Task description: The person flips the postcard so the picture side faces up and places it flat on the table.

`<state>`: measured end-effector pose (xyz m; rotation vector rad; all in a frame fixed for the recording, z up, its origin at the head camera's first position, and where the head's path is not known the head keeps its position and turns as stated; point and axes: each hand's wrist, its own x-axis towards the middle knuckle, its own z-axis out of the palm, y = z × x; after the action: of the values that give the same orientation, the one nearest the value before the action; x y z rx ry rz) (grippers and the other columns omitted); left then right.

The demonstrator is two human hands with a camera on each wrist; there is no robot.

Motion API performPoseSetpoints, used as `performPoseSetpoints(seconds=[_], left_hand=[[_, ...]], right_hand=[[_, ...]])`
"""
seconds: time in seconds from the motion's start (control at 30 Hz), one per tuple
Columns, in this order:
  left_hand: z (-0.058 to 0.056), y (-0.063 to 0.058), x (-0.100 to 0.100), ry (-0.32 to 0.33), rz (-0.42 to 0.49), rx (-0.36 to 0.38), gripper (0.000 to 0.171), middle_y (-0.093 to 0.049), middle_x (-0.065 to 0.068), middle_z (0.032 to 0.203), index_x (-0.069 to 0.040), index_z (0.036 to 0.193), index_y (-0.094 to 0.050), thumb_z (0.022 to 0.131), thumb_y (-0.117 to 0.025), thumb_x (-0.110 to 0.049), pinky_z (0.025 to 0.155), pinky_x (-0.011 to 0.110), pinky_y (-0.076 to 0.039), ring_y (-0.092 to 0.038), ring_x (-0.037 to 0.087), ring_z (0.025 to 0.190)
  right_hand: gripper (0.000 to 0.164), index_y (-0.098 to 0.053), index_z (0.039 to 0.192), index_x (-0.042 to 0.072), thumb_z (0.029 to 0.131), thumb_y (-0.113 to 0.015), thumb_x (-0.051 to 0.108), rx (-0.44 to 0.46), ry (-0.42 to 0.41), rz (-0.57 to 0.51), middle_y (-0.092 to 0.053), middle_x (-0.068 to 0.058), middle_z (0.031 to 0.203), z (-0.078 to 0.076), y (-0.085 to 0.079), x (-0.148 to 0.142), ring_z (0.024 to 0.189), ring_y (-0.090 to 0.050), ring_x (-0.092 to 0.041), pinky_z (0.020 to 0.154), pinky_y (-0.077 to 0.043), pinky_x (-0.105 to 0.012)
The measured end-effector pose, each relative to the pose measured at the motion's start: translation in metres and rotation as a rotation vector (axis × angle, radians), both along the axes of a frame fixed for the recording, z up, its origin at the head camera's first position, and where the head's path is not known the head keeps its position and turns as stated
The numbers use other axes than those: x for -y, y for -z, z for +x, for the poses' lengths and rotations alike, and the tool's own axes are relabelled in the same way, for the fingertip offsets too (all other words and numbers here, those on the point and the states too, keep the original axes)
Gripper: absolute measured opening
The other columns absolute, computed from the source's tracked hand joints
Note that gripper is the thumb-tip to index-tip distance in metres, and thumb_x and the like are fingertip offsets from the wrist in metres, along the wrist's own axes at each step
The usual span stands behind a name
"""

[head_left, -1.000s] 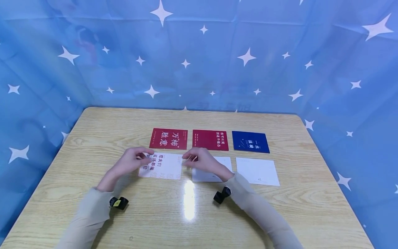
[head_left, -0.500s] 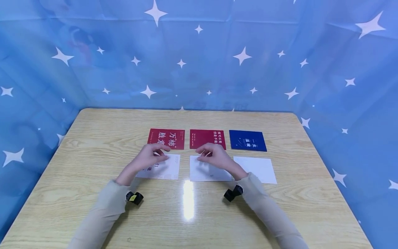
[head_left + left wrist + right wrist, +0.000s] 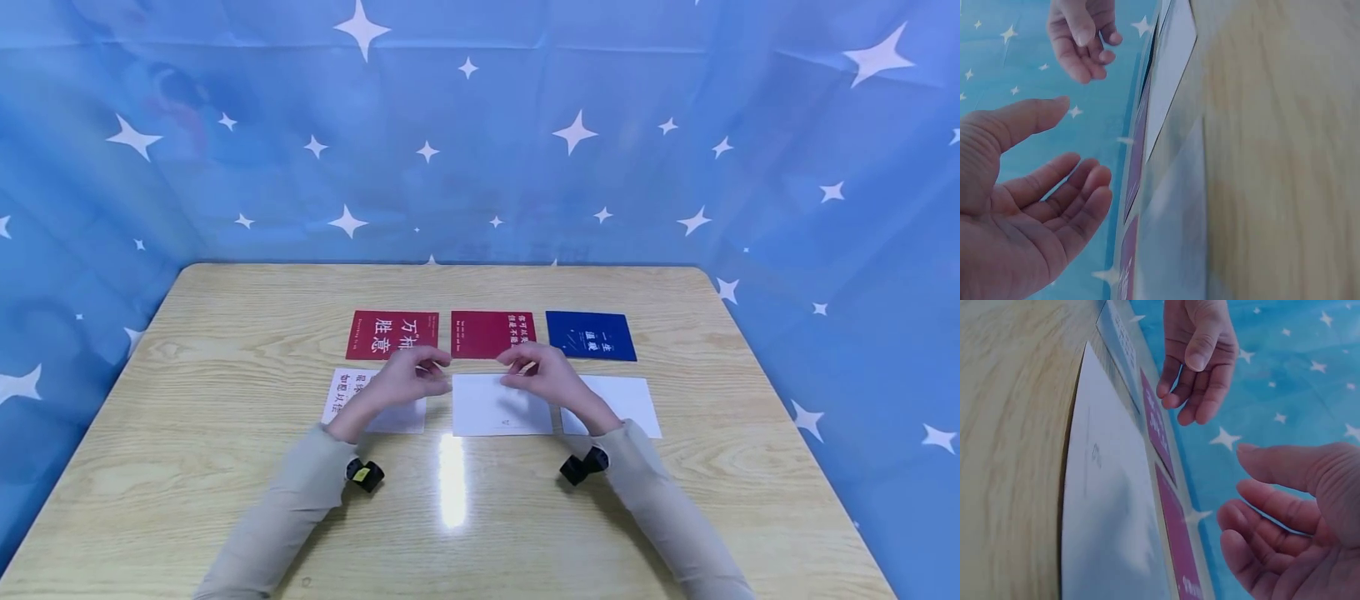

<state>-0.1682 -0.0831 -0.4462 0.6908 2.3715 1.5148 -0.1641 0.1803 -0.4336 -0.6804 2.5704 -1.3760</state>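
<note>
My left hand (image 3: 401, 379) hovers over the white card with dark lettering (image 3: 342, 392) at the front left, covering part of it. My right hand (image 3: 551, 379) is above the plain white card (image 3: 483, 412) in the front middle. Both hands have loosely bent fingers, thumbs apart from them, and nothing held; in the left wrist view a gap shows between the left thumb and fingers (image 3: 1075, 209). Likewise, the right wrist view shows the right hand (image 3: 1304, 525) off the cards. A second plain white card (image 3: 622, 404) lies right of the middle one, partly behind the right forearm.
Behind the white cards lie a red card with large white characters (image 3: 367, 333), another red card (image 3: 483, 337) and a dark blue card (image 3: 588, 336). All rest flat on a wooden table (image 3: 247, 333). A blue star-patterned cloth (image 3: 480, 125) hangs behind it.
Both hands have moved right, the left from the lettered card's left edge to its right side, the right from that card's right edge to the middle white card. The head view has shifted slightly.
</note>
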Motion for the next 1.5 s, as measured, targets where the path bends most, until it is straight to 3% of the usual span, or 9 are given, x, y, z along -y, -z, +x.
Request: performPoseSetpoints(seconds=[0.23, 0.6, 0.77, 0.97, 1.23, 1.5], left_hand=[[0.003, 0.005, -0.023, -0.023, -0.106, 0.002, 0.053, -0.060, 0.016, 0.115, 0.004, 0.120, -0.057, 0.074, -0.079, -0.011, 0.092, 0.036, -0.047, -0.058, 0.029, 0.106], [0.001, 0.011, -0.035, -0.063, -0.166, 0.004, 0.056, -0.061, 0.012, 0.109, 0.005, 0.119, -0.057, 0.070, -0.080, -0.007, 0.088, 0.034, -0.048, -0.056, 0.026, 0.101], [0.000, 0.010, -0.038, -0.068, -0.216, -0.004, 0.053, -0.059, 0.012, 0.106, 0.006, 0.115, -0.058, 0.068, -0.080, -0.004, 0.088, 0.035, -0.047, -0.054, 0.026, 0.099], [-0.002, 0.011, -0.041, -0.078, -0.267, -0.028, 0.048, -0.057, 0.011, 0.099, 0.005, 0.107, -0.059, 0.065, -0.080, -0.001, 0.085, 0.034, -0.047, -0.052, 0.023, 0.092], [-0.001, 0.011, -0.045, -0.067, -0.275, -0.055, 0.042, -0.054, 0.011, 0.092, 0.004, 0.098, -0.057, 0.062, -0.078, 0.004, 0.078, 0.031, -0.046, -0.048, 0.021, 0.084], [-0.002, 0.011, -0.047, -0.059, -0.341, -0.046, 0.043, -0.053, 0.011, 0.092, 0.005, 0.102, -0.059, 0.063, -0.079, 0.002, 0.081, 0.033, -0.044, -0.046, 0.021, 0.087]], right_hand=[[0.036, -0.064, 0.110, -0.002, 0.078, -0.076, 0.010, 0.025, 0.027, 0.041, -0.064, -0.018, 0.106, 0.002, 0.004, -0.011, 0.091, -0.059, -0.032, 0.072, -0.051, -0.034], [0.049, -0.063, 0.115, 0.004, 0.070, -0.082, 0.011, 0.052, 0.067, 0.206, -0.061, -0.011, 0.114, 0.003, 0.015, -0.018, 0.103, -0.055, -0.027, 0.087, -0.047, -0.042], [0.048, -0.064, 0.111, 0.003, 0.067, -0.084, 0.009, 0.014, 0.052, 0.259, -0.061, -0.012, 0.112, 0.002, 0.021, -0.018, 0.104, -0.051, -0.028, 0.093, -0.041, -0.044], [0.048, -0.064, 0.109, 0.004, 0.066, -0.085, 0.014, -0.025, 0.056, 0.384, -0.060, -0.011, 0.108, 0.002, 0.020, -0.015, 0.102, -0.049, -0.027, 0.090, -0.041, -0.043], [0.045, -0.062, 0.104, 0.007, 0.066, -0.086, 0.018, 0.035, 0.066, 0.443, -0.057, -0.007, 0.101, -0.002, 0.015, -0.013, 0.099, -0.045, -0.024, 0.086, -0.042, -0.038], [0.047, -0.059, 0.098, 0.002, 0.064, -0.087, 0.018, 0.009, -0.022, 0.471, -0.055, -0.006, 0.093, -0.011, 0.014, -0.012, 0.094, -0.044, -0.024, 0.084, -0.040, -0.036]])
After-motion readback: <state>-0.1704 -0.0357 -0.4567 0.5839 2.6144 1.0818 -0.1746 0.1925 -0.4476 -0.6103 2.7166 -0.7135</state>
